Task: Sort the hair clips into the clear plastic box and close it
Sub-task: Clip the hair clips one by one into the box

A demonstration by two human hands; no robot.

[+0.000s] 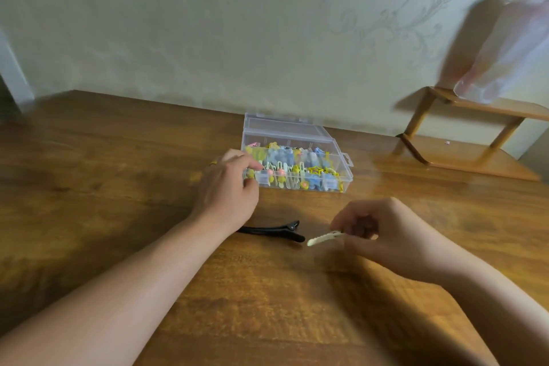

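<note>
The clear plastic box lies open on the wooden table, its lid tipped back towards the wall. Its compartments hold several small yellow, blue and pink hair clips. My left hand is at the box's front left corner with curled fingers over the end compartment; whether it holds a clip is hidden. My right hand hovers just above the table and pinches a pale cream clip that points left. A long black clip lies on the table between my wrists.
A small wooden two-tier shelf stands at the right against the wall, with a translucent plastic bag on top. The patterned wall runs close behind the box. The table's left edge is at the far left.
</note>
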